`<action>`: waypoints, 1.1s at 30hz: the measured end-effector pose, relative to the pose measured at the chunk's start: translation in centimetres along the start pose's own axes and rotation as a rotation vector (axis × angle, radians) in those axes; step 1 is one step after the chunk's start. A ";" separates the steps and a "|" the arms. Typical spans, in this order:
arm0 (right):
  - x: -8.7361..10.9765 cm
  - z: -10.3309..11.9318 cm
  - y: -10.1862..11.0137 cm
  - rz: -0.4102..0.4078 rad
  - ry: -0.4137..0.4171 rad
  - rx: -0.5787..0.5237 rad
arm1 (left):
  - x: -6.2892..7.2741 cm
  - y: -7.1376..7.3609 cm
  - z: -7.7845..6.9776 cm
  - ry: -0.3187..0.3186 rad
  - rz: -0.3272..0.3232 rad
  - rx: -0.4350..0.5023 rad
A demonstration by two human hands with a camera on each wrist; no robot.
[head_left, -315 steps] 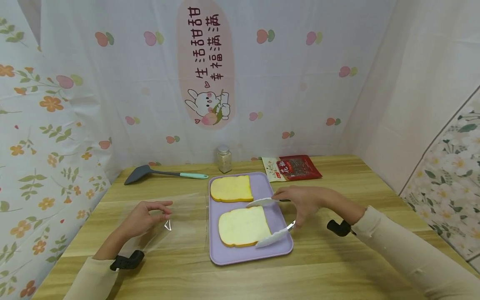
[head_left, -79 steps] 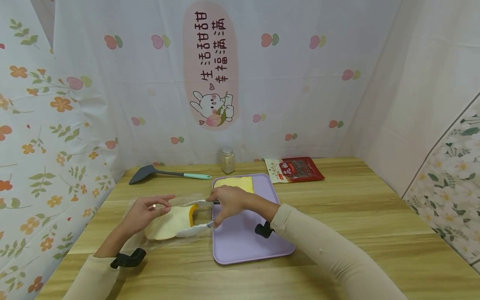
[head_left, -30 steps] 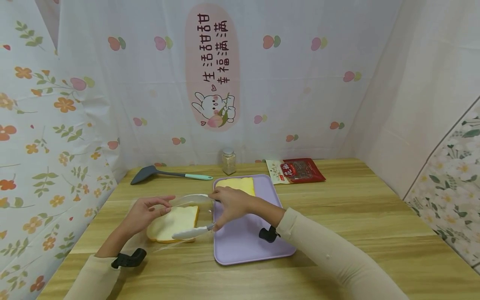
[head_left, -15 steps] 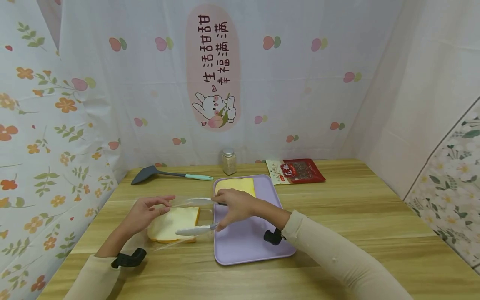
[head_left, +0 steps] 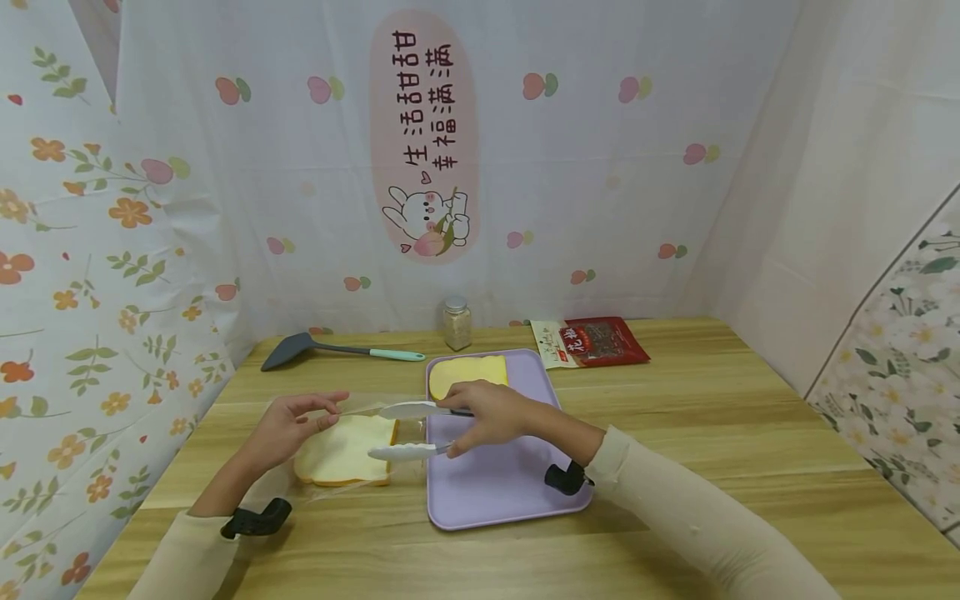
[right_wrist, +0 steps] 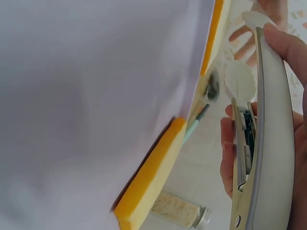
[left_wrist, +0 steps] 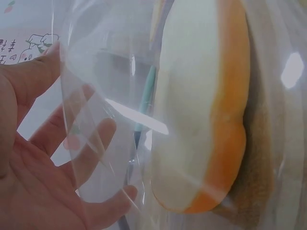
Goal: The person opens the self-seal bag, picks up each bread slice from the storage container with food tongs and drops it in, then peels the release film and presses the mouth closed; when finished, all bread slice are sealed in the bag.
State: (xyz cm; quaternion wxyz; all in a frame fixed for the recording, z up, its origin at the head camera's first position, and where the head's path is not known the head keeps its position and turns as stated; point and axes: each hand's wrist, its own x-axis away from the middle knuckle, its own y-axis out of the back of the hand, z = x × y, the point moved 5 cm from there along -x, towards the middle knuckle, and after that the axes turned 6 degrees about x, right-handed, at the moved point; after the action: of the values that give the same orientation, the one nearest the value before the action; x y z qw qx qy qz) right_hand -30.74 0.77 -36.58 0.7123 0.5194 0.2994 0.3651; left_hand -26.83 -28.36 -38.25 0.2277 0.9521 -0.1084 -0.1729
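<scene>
Over the purple tray [head_left: 510, 492], the right hand [head_left: 491, 414] grips tongs [head_left: 408, 452]; the left hand [head_left: 287, 429], fingers apart, touches a clear bag [left_wrist: 139, 122].

right hand [right_wrist: 299, 143] gripping tongs [right_wrist: 276, 129], bread [right_wrist: 153, 172], tray [right_wrist: 86, 86]

A spatula [head_left: 341, 347] lies left; a jar [head_left: 457, 325] stands upright; a red packet [head_left: 592, 342] lies right.
</scene>
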 end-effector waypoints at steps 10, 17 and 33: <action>2.7 -1.1 0.8 -0.015 -0.039 -0.009 | 0.0 -0.1 -0.1 -0.010 0.003 0.012; 4.9 -2.5 1.0 -0.011 -0.068 -0.025 | 0.0 -0.1 -0.2 -0.006 0.004 0.005; 8.6 -5.5 1.9 -0.047 -0.148 -0.037 | -0.2 -0.2 0.0 -0.021 -0.001 -0.008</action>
State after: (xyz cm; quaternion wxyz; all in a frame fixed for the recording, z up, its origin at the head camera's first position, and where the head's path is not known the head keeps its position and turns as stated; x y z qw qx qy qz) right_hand -30.78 11.13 -36.70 0.7503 0.5245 0.2514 0.3143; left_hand -26.96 -28.09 -38.32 0.2302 0.9494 -0.1098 -0.1833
